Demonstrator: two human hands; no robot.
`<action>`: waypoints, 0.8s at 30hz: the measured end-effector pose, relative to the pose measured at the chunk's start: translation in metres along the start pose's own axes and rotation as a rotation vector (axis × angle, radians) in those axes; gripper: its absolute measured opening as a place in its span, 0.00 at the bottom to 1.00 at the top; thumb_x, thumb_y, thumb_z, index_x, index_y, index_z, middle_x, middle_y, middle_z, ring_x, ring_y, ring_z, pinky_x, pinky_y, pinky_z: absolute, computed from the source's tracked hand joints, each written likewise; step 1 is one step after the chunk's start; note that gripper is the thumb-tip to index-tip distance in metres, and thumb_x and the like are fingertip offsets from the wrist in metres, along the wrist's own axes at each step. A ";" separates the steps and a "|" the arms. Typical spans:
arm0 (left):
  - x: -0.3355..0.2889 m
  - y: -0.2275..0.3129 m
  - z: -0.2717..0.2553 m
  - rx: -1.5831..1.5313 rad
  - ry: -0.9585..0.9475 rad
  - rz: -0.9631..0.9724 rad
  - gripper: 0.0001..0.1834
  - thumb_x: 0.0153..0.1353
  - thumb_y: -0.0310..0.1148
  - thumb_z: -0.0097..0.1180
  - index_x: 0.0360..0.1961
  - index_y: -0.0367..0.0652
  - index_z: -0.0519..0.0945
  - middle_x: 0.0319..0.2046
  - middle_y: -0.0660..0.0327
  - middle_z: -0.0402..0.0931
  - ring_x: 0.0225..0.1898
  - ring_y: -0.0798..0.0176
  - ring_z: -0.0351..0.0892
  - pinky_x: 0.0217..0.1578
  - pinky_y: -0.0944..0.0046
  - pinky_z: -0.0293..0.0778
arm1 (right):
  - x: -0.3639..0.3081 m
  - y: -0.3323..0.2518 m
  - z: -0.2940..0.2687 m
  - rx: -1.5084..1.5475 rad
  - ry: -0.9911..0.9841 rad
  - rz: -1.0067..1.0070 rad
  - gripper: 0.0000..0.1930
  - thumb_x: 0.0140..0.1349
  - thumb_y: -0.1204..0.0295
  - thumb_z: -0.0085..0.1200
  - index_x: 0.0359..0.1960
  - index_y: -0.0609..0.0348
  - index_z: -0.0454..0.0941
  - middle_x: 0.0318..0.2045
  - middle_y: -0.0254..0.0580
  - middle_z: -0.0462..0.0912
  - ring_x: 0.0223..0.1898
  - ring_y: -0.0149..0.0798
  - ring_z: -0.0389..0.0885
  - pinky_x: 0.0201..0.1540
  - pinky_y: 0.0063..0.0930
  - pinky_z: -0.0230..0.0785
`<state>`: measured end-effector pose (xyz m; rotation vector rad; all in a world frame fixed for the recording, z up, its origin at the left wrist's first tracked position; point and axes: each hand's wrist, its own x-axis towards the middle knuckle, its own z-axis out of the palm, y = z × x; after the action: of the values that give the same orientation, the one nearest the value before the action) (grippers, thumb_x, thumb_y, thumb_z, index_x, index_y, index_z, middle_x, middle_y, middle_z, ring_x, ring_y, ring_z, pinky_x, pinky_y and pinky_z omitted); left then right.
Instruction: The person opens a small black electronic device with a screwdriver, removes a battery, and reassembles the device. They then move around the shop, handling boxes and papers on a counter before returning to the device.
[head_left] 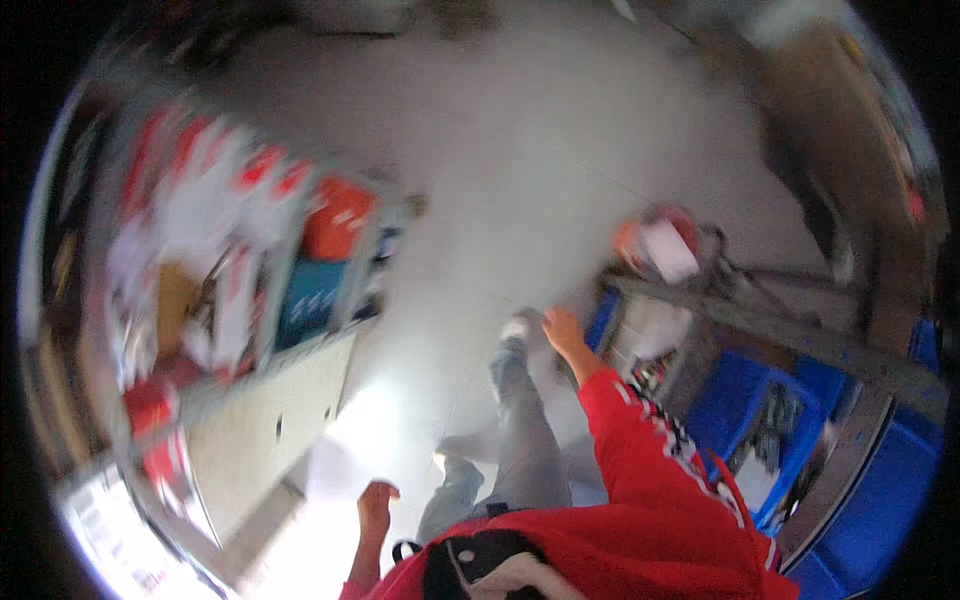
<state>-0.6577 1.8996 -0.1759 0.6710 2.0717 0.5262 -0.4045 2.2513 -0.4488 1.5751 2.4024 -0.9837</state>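
My left hand (375, 505) hangs low beside my left leg, in front of a pale cabinet. Its fingers bend loosely apart, and I see nothing in them. Farther forward, my right hand (563, 333) is over the floor near my right foot, close to the end of the right-hand shelving. Motion smears its fingers, so their state cannot be told; no object shows in it. Neither hand touches a thing that I can see. My legs in grey trousers (520, 400) are one ahead of the other on the floor, and my arms wear red sleeves (635, 440).
On the left, a grey-framed shelf (270, 280) bears red and white packages, an orange box (338, 218) and a teal box (310, 300). Blue bins (720, 385) stand in the right shelving. An orange round object with a white piece (668, 250) lies beyond it. Grey floor (500, 160) runs between.
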 end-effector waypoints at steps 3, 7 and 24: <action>-0.043 -0.031 -0.006 -0.110 0.139 -0.169 0.12 0.61 0.33 0.41 0.31 0.38 0.75 0.18 0.56 0.72 0.23 0.61 0.73 0.28 0.61 0.68 | -0.052 -0.070 0.028 0.056 -0.041 -0.305 0.08 0.53 0.68 0.50 0.28 0.59 0.76 0.23 0.44 0.79 0.26 0.46 0.79 0.30 0.39 0.70; -0.127 -0.110 -0.021 -0.110 0.355 -0.179 0.11 0.61 0.33 0.40 0.35 0.44 0.75 0.21 0.51 0.73 0.27 0.46 0.75 0.30 0.51 0.68 | -0.113 -0.143 0.057 0.490 -0.299 -0.062 0.06 0.54 0.76 0.50 0.32 0.61 0.77 0.21 0.40 0.80 0.20 0.32 0.79 0.22 0.24 0.69; -0.340 -0.376 -0.118 -0.455 1.046 -0.586 0.09 0.59 0.34 0.52 0.36 0.41 0.76 0.10 0.63 0.57 0.14 0.70 0.54 0.17 0.66 0.55 | -0.297 -0.580 0.027 0.637 -0.176 -0.743 0.10 0.62 0.74 0.48 0.43 0.64 0.74 0.37 0.39 0.80 0.37 0.29 0.77 0.40 0.22 0.69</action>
<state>-0.6943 1.3829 -0.1259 -0.6271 2.7530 1.0869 -0.7698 1.8554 -0.0803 0.5701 2.7225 -2.0649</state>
